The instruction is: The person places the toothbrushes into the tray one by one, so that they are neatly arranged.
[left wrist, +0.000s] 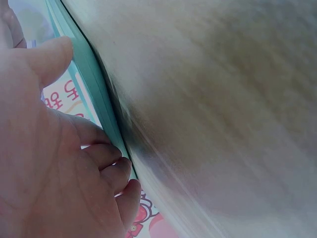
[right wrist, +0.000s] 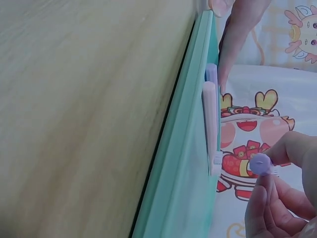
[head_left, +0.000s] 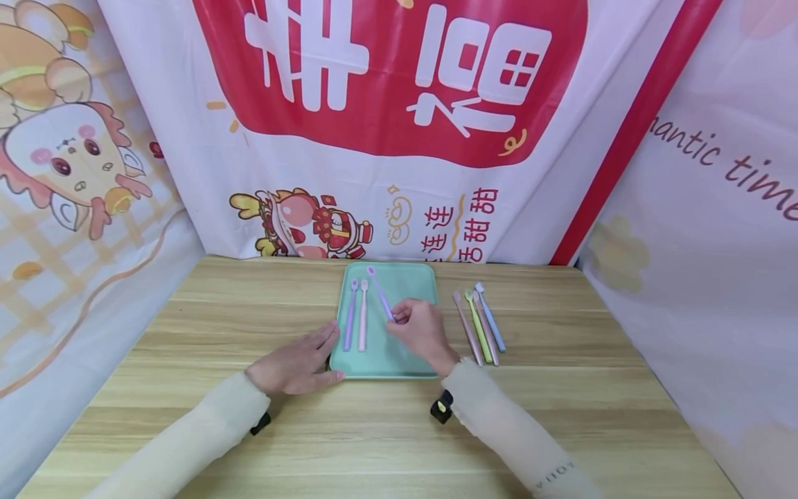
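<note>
My right hand (head_left: 424, 331) pinches a purple toothbrush (head_left: 381, 293) near its handle end, over the middle of the mint-green tray (head_left: 389, 364). Its head slants toward the tray's far left. In the right wrist view, the round handle end (right wrist: 260, 164) shows between thumb and fingers. On the tray's left side lie another purple toothbrush (head_left: 350, 320) and a pink toothbrush (head_left: 363, 322), side by side, heads away from me. My left hand (head_left: 296, 364) rests against the tray's left edge, thumb at the near left corner; in the left wrist view its fingers touch the green rim (left wrist: 94, 74).
Right of the tray, a loose bunch of toothbrushes lies on the wooden table (head_left: 374, 436): a green toothbrush (head_left: 478, 329), a blue toothbrush (head_left: 492, 322) and two dusky pink ones. A printed cloth (head_left: 386, 177) hangs behind the table's far edge, with more cloth at both sides.
</note>
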Tool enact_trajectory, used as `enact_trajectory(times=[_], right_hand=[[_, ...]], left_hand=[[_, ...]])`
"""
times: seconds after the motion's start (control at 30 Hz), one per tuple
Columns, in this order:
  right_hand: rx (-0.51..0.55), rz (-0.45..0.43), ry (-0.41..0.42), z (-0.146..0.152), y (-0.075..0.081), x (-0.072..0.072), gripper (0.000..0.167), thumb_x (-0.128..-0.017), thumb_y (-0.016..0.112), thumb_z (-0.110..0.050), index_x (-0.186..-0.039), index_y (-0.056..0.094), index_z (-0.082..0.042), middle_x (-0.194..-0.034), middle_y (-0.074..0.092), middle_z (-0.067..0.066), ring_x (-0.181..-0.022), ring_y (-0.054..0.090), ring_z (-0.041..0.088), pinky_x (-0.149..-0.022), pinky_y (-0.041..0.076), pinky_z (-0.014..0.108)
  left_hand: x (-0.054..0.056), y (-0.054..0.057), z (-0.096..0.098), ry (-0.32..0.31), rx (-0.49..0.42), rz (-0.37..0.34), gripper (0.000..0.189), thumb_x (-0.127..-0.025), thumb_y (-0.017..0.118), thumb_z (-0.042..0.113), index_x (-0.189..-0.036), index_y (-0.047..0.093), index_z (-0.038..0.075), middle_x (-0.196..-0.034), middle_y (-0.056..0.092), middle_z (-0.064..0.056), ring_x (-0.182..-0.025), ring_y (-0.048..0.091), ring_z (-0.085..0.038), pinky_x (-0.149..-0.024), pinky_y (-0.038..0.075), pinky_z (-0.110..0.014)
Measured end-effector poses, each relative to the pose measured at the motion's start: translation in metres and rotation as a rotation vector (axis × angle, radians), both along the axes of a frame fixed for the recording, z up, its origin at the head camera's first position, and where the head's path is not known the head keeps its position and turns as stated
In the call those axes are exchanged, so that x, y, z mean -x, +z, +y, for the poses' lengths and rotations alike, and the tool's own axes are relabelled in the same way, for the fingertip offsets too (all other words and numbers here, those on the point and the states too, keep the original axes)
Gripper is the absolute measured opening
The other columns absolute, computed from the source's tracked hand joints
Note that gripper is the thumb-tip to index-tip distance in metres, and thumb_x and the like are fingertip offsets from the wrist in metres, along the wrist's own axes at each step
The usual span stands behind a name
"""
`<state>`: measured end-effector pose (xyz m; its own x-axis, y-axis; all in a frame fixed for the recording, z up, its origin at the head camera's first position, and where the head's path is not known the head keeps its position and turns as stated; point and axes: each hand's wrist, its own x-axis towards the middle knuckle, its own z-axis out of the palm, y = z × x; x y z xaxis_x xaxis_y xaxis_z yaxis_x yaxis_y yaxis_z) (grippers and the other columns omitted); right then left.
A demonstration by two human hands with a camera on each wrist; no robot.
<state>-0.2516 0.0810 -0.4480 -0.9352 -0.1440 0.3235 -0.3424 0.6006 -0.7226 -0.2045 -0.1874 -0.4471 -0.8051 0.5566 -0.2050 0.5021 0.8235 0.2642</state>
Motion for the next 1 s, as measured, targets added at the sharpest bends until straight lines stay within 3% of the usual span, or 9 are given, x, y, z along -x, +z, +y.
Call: enact_trajectory(times=[0.43, 1.0], right_hand=[[0.064, -0.112, -0.143, -0.029, -0.003, 0.006, 0.014, -0.082, 0.083, -0.012, -0.095, 0.082, -0.007, -0.084, 0.080, 0.002, -0.070, 0.071, 0.007, -0.068, 0.062, 0.024], [0.104, -0.155, -0.238, -0.042, -0.020, 0.011, 0.014, -0.080, 0.085, -0.010, -0.094, 0.082, -0.006, -0.083, 0.079, 0.004, -0.068, 0.070, 0.009, -0.068, 0.061, 0.026]], left_hand=[[0.001, 0.001, 0.001, 0.003, -0.001, -0.004, 0.091, -0.107, 0.052, 0.057, -0.165, 0.021, -0.006, -0.176, 0.014, -0.024, -0.163, 0.021, -0.043, -0.131, 0.027, -0.058], [0.002, -0.002, 0.000, -0.006, 0.004, 0.006, 0.090, -0.107, 0.052, 0.056, -0.165, 0.023, -0.007, -0.176, 0.016, -0.025, -0.162, 0.023, -0.043, -0.131, 0.028, -0.058]])
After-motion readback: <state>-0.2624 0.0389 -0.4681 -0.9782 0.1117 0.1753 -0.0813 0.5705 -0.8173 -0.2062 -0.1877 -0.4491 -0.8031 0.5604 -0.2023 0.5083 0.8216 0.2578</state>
